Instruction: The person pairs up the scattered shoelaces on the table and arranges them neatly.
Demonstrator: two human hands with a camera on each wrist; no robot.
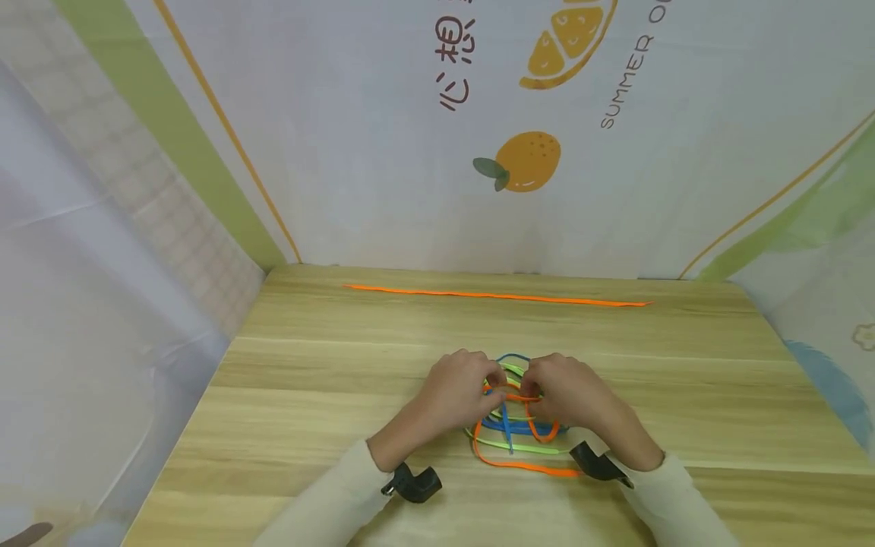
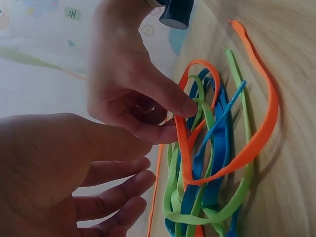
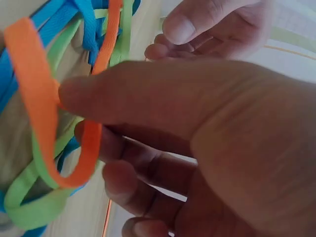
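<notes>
A tangled pile of flat shoelaces lies between the two hands in the head view, made up of a blue shoelace (image 1: pixel 529 428), a green shoelace (image 1: pixel 533 449) and an orange shoelace (image 1: pixel 547 471). My right hand (image 1: pixel 570 391) pinches the orange shoelace (image 2: pixel 181 140) between thumb and forefinger, raising a loop of it above the others. Across from it, my left hand (image 1: pixel 456 389) hovers at the pile's left side. Its fingers are loosely bent and the thumb stands apart, with nothing between them in the left wrist view. One blue end (image 2: pixel 239 89) sticks out over the pile.
A separate orange shoelace (image 1: pixel 499 295) stretches nearly straight across the back of the wooden table (image 1: pixel 328 425). Behind it hangs a printed cloth (image 1: pixel 383 167) with fruit drawings, and more cloth hangs at both sides. Each wrist bears a small black camera mount (image 1: pixel 418 485).
</notes>
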